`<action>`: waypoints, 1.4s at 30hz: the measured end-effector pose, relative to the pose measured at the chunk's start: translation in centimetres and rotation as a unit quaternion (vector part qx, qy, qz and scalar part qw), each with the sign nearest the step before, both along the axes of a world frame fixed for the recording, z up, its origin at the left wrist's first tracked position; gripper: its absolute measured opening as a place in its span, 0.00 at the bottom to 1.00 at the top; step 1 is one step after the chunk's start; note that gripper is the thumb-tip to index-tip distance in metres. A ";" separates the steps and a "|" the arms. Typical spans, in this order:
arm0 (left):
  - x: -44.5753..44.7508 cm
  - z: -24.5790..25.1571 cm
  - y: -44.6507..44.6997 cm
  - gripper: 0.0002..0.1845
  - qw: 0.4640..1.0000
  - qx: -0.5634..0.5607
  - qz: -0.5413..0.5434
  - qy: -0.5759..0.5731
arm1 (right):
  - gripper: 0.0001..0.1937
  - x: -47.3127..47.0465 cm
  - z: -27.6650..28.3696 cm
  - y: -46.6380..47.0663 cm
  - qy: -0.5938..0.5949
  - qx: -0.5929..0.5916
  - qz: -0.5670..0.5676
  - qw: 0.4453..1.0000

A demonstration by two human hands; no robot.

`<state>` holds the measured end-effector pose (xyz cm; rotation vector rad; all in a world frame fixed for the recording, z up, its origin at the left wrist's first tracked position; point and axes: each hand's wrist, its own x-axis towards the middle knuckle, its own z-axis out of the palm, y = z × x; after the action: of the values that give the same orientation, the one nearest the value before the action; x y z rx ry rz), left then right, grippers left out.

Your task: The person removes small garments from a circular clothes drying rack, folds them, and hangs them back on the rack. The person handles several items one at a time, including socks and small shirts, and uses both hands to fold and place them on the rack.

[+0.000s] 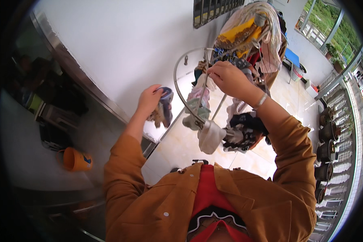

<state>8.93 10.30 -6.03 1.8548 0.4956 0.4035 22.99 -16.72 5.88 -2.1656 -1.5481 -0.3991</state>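
My left hand (148, 98) holds a bunch of small garments (166, 110), dark blue and brown, which look like socks, in front of the white wall. A round metal drying hanger (176, 79) hangs before me, tilted in view. The fingertips of my right hand (228, 78) are closed at its crossbar. A pale garment (211, 83) hangs just below those fingertips; whether they grip it too is hidden. Around the ring hang a pale green cloth (197, 116), a whitish sock-like piece (211, 137) and dark patterned garments (243, 131).
Larger clothes, among them a yellow garment (237, 33), hang behind the ring. A barred window (217, 12) is in the wall. An orange bucket (77, 160) stands at left, beyond a doorway. Potted plants (326, 131) line the balustrade (343, 151) at right. A blue chair (292, 57) stands farther back.
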 end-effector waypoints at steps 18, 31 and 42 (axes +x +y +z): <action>12.3 2.6 -1.6 0.14 0.978 0.019 -0.176 -0.108 | 0.23 7.4 -3.1 11.5 -0.003 -0.223 -0.125 0.967; 9.4 2.3 -2.4 0.14 0.965 -0.143 -0.221 -0.020 | 0.13 9.7 -4.5 10.6 0.405 -0.185 -0.035 0.895; 8.3 2.1 -3.9 0.15 0.968 -0.109 -0.227 0.001 | 0.10 10.0 -3.9 10.4 0.407 -0.233 -0.022 0.883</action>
<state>17.22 6.37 -3.94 1.6897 0.0992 0.0353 32.98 -6.36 2.02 -2.2335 -1.1517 0.8672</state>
